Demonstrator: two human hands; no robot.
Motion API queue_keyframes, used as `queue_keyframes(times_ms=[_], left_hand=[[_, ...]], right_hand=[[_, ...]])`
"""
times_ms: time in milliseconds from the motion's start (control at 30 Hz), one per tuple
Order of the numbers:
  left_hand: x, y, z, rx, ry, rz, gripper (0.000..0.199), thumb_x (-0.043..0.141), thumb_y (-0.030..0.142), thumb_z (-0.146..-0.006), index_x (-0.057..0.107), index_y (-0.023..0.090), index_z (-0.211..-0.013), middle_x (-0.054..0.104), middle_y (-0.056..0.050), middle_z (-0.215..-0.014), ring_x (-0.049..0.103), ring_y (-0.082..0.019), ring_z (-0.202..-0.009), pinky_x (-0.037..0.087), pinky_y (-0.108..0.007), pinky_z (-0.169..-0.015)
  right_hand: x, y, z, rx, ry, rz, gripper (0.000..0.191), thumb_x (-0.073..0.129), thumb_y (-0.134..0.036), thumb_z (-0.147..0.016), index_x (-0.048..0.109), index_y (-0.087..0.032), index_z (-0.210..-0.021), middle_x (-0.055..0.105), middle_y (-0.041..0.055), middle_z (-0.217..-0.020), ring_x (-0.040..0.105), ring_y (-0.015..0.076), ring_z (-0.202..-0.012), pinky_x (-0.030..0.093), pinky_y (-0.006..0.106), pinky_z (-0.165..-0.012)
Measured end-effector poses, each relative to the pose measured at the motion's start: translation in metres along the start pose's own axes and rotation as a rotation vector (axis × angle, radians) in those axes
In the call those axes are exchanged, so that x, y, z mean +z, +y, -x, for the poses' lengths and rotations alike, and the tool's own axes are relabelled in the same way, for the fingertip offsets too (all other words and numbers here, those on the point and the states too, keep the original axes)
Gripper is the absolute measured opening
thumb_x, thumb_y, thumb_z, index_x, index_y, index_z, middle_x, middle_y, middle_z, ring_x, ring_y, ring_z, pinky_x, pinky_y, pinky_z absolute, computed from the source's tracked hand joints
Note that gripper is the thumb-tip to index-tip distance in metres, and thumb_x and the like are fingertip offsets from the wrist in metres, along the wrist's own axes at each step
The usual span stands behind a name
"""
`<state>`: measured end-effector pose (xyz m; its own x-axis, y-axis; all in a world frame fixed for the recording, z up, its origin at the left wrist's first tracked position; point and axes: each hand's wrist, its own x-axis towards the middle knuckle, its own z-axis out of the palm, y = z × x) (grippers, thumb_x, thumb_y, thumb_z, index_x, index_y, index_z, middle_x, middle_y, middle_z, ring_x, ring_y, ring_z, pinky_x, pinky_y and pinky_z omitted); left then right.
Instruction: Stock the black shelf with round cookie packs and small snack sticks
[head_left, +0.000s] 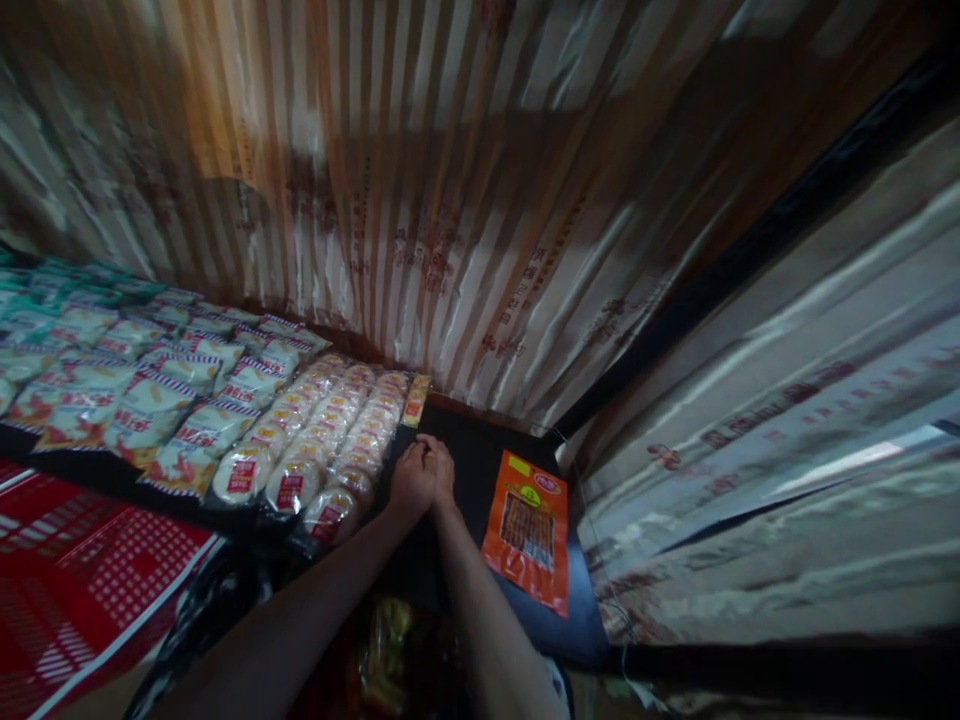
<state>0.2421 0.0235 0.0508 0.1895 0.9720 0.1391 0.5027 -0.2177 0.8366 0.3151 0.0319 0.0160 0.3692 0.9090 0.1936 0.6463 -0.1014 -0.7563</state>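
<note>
My left hand (411, 483) and my right hand (441, 470) are pressed together over the black shelf (469, 450), with both arms stretched forward. Their fingers are closed against each other; whatever is between them, if anything, is hidden. Just beyond the fingertips a small yellow packet (417, 400) sits at the end of the shelf's back edge. To the left of my hands, several rows of clear-wrapped round white crackers (322, 430) with red labels lie overlapping. An orange snack bag (527, 530) with a window showing brown sticks lies flat to the right of my right hand.
White bags with red lettering (202, 430) and green bags (45, 290) fill the shelf's left part. A red plastic basket (112, 570) stands at the lower left. Printed plastic sheeting (420, 200) hangs behind, and a dark pole (675, 330) slants up on the right.
</note>
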Motion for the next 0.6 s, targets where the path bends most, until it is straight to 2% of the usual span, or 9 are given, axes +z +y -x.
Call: queue_keyframes(times_ms=[133, 300, 433, 600], left_hand=[[-0.005, -0.004, 0.017, -0.017, -0.008, -0.028, 0.031, 0.037, 0.014, -0.08, 0.06, 0.007, -0.1, 0.065, -0.014, -0.101, 0.059, -0.021, -0.099, 0.042, -0.033, -0.092], [-0.015, -0.01, 0.04, 0.001, 0.0, -0.058, 0.03, 0.037, 0.014, -0.08, 0.061, 0.013, -0.097, 0.065, -0.011, -0.099, 0.058, -0.02, -0.097, 0.042, -0.034, -0.092], [-0.021, -0.014, 0.061, 0.036, 0.001, -0.058, 0.029, 0.036, 0.013, -0.08, 0.062, 0.013, -0.093, 0.065, -0.01, -0.095, 0.057, -0.02, -0.095, 0.042, -0.034, -0.091], [-0.028, -0.019, 0.088, 0.106, 0.059, -0.037, 0.028, 0.034, 0.014, -0.081, 0.06, 0.013, -0.09, 0.064, -0.01, -0.093, 0.057, -0.019, -0.092, 0.043, -0.035, -0.088]], right_hand=[[-0.002, -0.004, 0.019, 0.003, -0.014, -0.016, 0.034, 0.042, -0.009, -0.072, 0.064, -0.017, -0.096, 0.064, 0.0045, -0.092, 0.059, 0.0142, -0.086, 0.045, 0.024, -0.078], [-0.008, -0.012, 0.046, -0.001, -0.031, -0.008, 0.034, 0.042, -0.011, -0.073, 0.064, -0.018, -0.098, 0.063, 0.0042, -0.093, 0.058, 0.0143, -0.087, 0.045, 0.024, -0.079], [-0.011, -0.018, 0.069, -0.035, -0.042, 0.003, 0.034, 0.041, -0.011, -0.074, 0.063, -0.017, -0.098, 0.062, 0.0051, -0.093, 0.058, 0.0143, -0.086, 0.044, 0.024, -0.08], [-0.013, -0.027, 0.097, -0.047, -0.039, -0.033, 0.037, 0.038, -0.008, -0.073, 0.063, -0.015, -0.099, 0.061, 0.007, -0.096, 0.058, 0.0146, -0.089, 0.044, 0.025, -0.081]])
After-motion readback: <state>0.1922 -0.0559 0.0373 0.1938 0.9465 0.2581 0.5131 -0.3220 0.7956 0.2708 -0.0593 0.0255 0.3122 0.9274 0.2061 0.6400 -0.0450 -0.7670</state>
